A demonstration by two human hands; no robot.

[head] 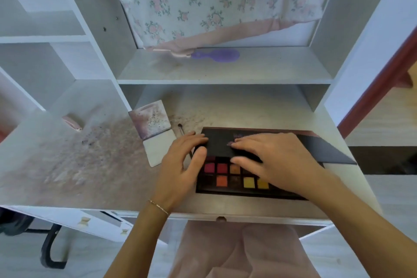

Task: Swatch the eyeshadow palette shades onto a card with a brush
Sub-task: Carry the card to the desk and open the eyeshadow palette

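A: Eyeshadow palette lies open on the white desk, right of centre near the front edge, with its black lid raised toward the back.

B: And the hands?

A: Both are on the lid. The left hand has its fingers laid over the lid's left end and its thumb curled under the lid's edge, so it holds that corner. The right hand lies on the lid with fingers nearly straight and the thumb reaching under the near edge, above the pans; I can't tell whether it pinches the lid or only presses on it.

B: Any writing?

A: A faint purplish mark shows on the lid just beyond the right fingertips, too blurred to read.

B: Counts?

A: One palette. About seven coloured pans show clearly: two reds, three oranges, two yellows, plus some dark ones; the right hand covers the rest. One brush lies just left of the palette, its dark tip pointing back and its handle passing under the left hand. One card sits just left of the brush, its upper part smudged and speckled, its lower part plain white.

B: Anything else?

A: A purple hairbrush on the shelf above, beneath a floral cloth, and a thin bracelet on the left wrist.
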